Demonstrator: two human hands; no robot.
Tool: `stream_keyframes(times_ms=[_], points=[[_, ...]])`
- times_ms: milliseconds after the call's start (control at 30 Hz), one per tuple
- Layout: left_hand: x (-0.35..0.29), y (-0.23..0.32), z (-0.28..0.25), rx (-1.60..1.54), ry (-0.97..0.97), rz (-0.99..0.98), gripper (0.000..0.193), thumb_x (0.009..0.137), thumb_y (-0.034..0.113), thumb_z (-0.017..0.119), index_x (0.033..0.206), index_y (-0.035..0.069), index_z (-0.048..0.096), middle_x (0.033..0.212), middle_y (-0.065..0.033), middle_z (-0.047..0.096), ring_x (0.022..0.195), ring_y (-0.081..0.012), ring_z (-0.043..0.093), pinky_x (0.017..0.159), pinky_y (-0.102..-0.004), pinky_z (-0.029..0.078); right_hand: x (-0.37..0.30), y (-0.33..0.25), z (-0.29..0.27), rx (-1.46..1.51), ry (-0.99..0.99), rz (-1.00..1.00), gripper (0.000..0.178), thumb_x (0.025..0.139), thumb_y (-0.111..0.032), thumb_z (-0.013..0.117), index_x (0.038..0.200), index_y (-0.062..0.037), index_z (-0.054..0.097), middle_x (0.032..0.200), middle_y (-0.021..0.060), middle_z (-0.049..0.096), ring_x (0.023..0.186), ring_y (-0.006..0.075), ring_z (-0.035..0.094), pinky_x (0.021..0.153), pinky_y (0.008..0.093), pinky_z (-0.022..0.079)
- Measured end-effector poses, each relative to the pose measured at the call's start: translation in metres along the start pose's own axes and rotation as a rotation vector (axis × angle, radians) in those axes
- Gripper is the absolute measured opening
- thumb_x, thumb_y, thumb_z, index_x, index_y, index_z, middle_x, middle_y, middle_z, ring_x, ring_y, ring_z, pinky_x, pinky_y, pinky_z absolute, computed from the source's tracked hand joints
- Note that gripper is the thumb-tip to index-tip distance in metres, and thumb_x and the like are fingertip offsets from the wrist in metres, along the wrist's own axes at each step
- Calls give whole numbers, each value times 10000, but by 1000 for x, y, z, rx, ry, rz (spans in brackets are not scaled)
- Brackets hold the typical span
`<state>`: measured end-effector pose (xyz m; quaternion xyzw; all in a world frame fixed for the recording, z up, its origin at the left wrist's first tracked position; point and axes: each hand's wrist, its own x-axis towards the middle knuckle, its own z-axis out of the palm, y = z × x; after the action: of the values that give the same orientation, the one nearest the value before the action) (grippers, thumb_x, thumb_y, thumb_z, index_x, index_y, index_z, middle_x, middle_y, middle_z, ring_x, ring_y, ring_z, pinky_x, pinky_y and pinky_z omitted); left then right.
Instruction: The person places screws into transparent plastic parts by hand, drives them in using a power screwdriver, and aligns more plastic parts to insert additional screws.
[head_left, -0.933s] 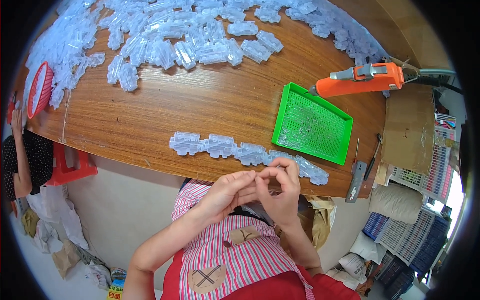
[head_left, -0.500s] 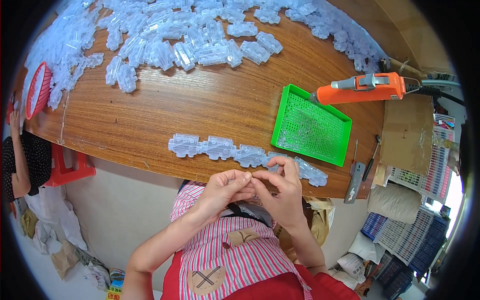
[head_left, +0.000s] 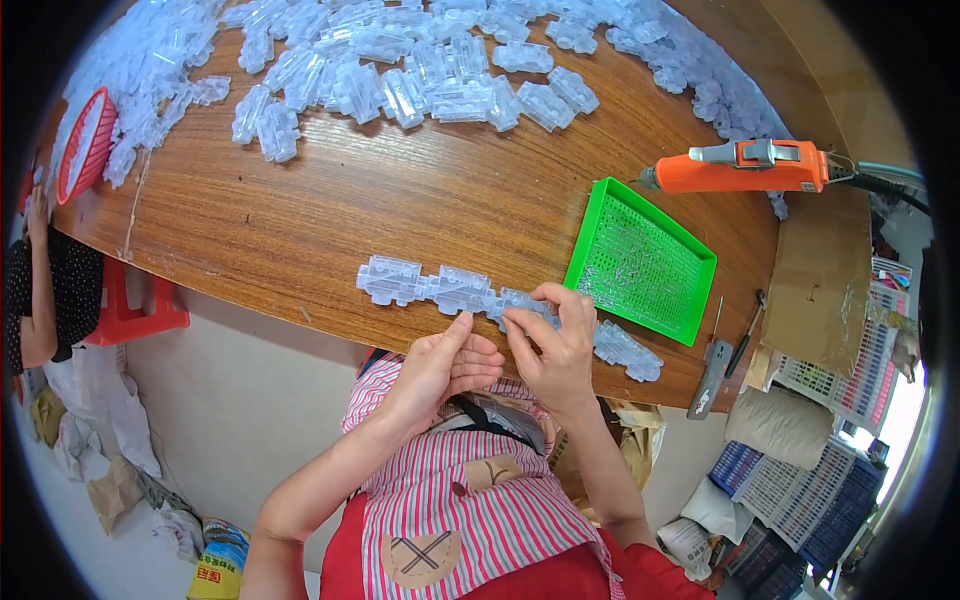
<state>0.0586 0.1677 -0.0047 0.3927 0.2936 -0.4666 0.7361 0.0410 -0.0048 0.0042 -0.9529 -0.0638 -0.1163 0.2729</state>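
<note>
A row of clear plastic car-shaped housings lies along the near table edge, among them a left one, a second and a right one. My right hand is over the row, thumb and index finger pinched close to a middle housing that it partly covers. Whatever sits between those fingertips is too small to make out. My left hand is just in front of the row, palm turned up, fingers stretched and thumb apart. Nothing can be seen in it.
A green perforated tray holds small shiny metal pieces. Above it hangs an orange electric screwdriver. Heaps of clear plastic parts cover the far table. Hand tools lie at right; a red basket and another person's arm are at left.
My hands were pinched together at the fingertips and have separated. The right hand has moved to the row; the left has opened. The view has shifted slightly.
</note>
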Motion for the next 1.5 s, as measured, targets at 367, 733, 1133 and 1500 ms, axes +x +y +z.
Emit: stream_keyframes(times_ms=[367, 733, 1133, 1500], points=[[-5, 4, -3, -47, -54, -5, 525, 1041, 415, 387, 1099, -62, 599, 1055, -209, 679, 982, -251, 684, 898, -349, 562, 5, -8, -6, -39, -65, 5, 168, 740, -83, 748, 905, -83, 715, 1043, 77, 573, 937, 273, 531, 796, 396, 414], [-3, 5, 1, -301, -496, -28, 930, 961, 697, 160, 1414, -90, 362, 1391, -202, 500, 1254, -249, 533, 1078, -381, 421, -4, -45, -30, 157, -114, 62, 151, 741, -96, 746, 877, -71, 686, 1008, 57, 580, 843, 228, 515, 748, 364, 402], [-6, -5, 11, -191, -478, 59, 849, 995, 631, 115, 1429, -56, 361, 1359, -171, 533, 1244, -224, 542, 1088, -358, 405, -13, -52, -13, 101, -19, 156, 142, 737, -59, 724, 858, -50, 649, 998, 89, 559, 897, 263, 523, 778, 385, 417], [-8, 5, -2, -59, -39, 53, 513, 984, 498, 504, 846, 19, 629, 796, -117, 690, 700, -173, 680, 687, -294, 580, 6, -17, 8, 137, 65, 129, 149, 781, -77, 723, 916, -71, 661, 1070, 116, 521, 884, 275, 469, 792, 392, 382]])
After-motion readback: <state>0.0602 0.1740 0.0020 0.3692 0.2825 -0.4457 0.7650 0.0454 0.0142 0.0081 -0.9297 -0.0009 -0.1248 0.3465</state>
